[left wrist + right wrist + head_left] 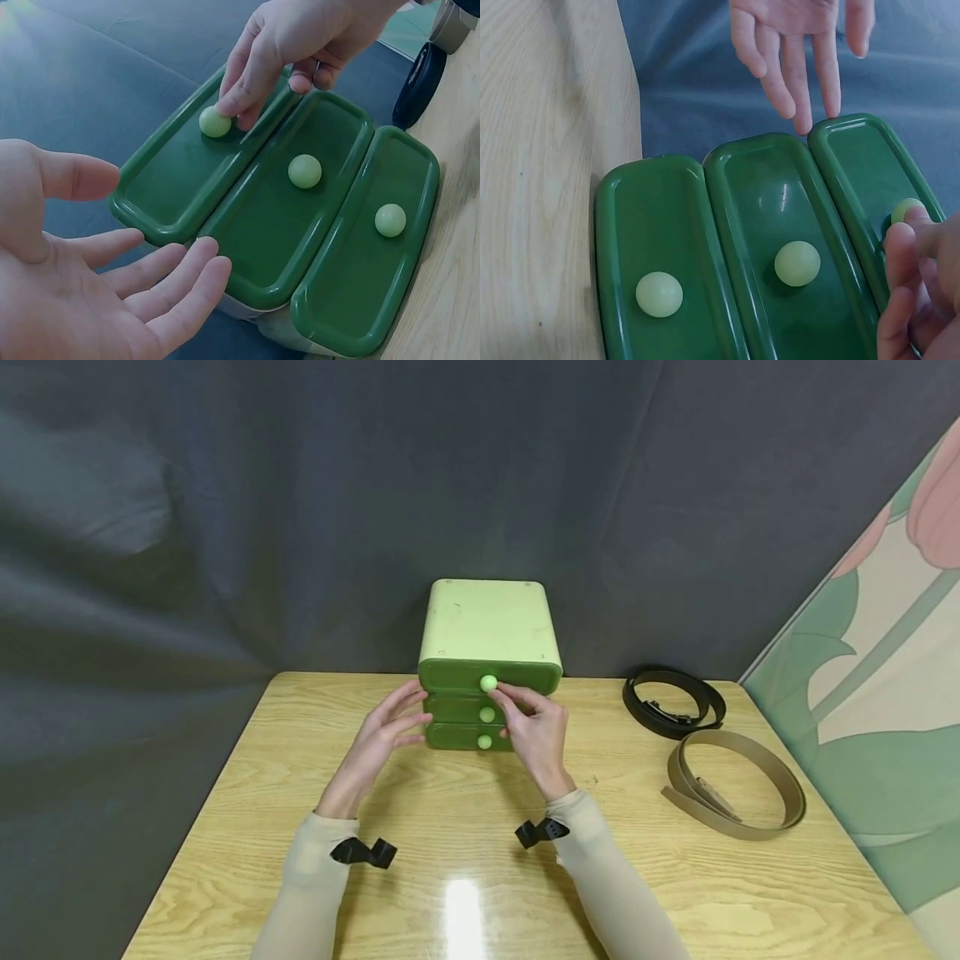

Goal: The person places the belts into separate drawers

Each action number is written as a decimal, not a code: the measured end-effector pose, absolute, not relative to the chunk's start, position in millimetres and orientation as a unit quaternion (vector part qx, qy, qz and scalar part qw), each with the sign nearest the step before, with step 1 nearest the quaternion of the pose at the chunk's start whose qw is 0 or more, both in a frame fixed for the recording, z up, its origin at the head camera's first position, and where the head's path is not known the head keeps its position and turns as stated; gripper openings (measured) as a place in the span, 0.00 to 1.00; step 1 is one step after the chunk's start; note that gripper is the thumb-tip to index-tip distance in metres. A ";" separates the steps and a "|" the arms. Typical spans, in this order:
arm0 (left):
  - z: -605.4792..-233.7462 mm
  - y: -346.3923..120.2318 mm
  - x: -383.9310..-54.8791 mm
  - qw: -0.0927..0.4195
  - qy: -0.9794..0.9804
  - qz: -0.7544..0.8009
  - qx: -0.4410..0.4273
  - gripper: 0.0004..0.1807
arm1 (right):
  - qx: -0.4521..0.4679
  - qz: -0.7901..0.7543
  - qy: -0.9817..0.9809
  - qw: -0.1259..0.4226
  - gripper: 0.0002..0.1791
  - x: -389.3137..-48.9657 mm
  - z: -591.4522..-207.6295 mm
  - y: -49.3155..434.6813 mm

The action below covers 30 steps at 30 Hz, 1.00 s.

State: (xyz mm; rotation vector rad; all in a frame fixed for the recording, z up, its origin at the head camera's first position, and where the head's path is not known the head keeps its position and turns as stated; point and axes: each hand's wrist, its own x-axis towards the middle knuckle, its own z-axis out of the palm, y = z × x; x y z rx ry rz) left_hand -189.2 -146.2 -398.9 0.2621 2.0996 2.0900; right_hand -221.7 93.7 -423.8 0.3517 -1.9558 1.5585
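Observation:
A small drawer cabinet (491, 620) with a pale green top and three dark green drawer fronts stands at the back of the table. Each front has a round light green knob. My right hand (537, 735) pinches the top knob (215, 121) between thumb and fingers. At the cabinet's left side, my left hand (381, 739) is spread, its fingers straight and close to the edges of the drawer fronts. Nothing is held in it. The middle knob (797, 263) and bottom knob (659, 294) are untouched. Whether the top drawer is slightly pulled out is hard to tell.
To the right on the wooden table (420, 877) lie a coiled black belt (637, 706) and, nearer, a coiled tan belt (797, 793). A dark curtain (480, 477) hangs behind the cabinet. A flower-patterned panel (847, 693) borders the right side.

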 end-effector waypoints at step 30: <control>-396.7 -135.6 -190.7 0.079 0.689 0.716 0.080 0.36 | 0.135 0.551 -0.792 0.226 0.11 -228.5 -428.1 101.4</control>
